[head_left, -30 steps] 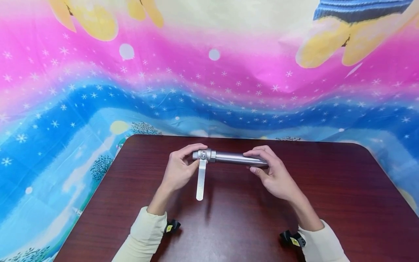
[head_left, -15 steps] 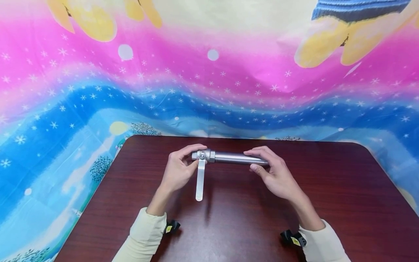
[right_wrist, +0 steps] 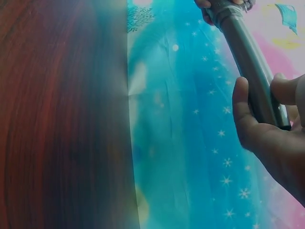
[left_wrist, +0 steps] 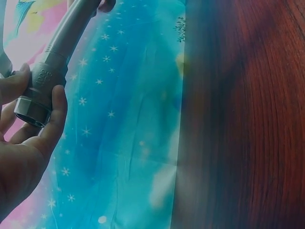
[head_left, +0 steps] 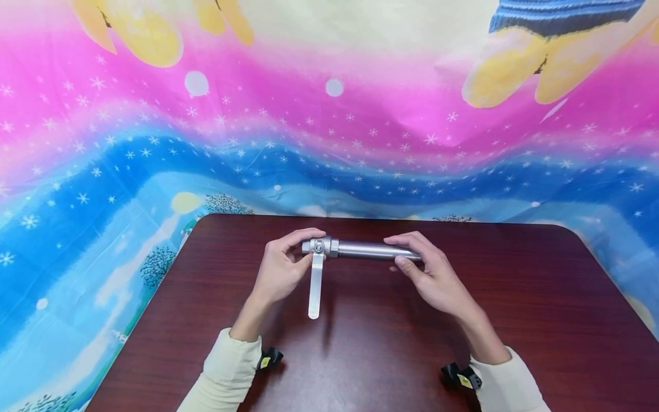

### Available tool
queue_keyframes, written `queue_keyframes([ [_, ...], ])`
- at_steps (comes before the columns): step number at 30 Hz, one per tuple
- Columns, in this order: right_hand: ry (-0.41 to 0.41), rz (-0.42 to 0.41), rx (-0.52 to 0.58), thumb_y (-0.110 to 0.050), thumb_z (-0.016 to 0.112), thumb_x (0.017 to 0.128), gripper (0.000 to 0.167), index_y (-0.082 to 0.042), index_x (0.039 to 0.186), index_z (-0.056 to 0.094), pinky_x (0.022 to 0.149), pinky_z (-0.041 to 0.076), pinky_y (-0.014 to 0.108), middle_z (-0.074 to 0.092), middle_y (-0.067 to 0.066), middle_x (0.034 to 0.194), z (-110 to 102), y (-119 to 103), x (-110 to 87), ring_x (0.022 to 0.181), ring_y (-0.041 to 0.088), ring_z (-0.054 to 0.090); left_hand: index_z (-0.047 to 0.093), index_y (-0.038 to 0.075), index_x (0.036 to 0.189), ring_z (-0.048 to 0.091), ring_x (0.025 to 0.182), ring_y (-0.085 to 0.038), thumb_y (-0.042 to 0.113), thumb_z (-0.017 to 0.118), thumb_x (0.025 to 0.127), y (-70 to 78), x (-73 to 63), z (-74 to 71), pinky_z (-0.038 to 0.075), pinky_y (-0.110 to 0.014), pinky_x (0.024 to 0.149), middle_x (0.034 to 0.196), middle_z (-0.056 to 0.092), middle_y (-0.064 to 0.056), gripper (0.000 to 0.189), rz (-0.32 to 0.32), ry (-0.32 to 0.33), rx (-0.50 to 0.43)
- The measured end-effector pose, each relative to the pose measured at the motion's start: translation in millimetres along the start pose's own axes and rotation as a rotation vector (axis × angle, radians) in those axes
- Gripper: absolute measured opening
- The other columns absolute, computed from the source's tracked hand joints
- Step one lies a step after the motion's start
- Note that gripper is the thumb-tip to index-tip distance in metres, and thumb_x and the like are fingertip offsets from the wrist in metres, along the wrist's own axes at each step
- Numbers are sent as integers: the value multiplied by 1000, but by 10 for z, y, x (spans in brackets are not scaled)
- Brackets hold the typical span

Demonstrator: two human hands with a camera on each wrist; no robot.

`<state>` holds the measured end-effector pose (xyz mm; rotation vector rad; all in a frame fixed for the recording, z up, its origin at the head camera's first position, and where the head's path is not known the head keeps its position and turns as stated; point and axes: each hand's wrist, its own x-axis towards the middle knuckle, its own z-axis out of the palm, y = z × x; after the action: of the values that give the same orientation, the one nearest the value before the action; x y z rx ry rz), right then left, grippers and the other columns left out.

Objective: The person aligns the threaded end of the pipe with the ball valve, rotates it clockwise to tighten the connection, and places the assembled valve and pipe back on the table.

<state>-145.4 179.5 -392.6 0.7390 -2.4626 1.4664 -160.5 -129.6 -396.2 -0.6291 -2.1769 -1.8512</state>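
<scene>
Over the glossy red-brown table (head_left: 370, 355), the left hand (head_left: 279, 266) pinches a silvery metal lever valve (head_left: 318, 247); the right hand (head_left: 437, 280) grasps the adjoining smooth grey metal tube (head_left: 365, 249).

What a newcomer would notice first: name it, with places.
Likely the pink-and-blue snowflake backdrop behind the dark table. Then the shiny valve in the left hand, its flat lever pointing down the head view, and the pipe joined to it, in the right hand.
</scene>
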Motion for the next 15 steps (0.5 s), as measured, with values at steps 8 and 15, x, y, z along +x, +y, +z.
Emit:
queue_keyframes([
  [8,8,7,-15,15,72,91,58,-11,143,64,73,57,18,50,10,154,39,-18,-11,123,12,59,76,1,125,69,94,-10,-18,68,88,-18,1,10,61,-19,80,126,76,-19,42,10,0,9],
  [15,69,-11,-82,17,74,88,46,-10,124,71,78,48,15,59,8,128,59,-31,-6,112,6,53,77,2,124,69,93,-13,-16,69,89,-25,-7,9,60,-19,79,124,76,-18,41,11,2,16],
])
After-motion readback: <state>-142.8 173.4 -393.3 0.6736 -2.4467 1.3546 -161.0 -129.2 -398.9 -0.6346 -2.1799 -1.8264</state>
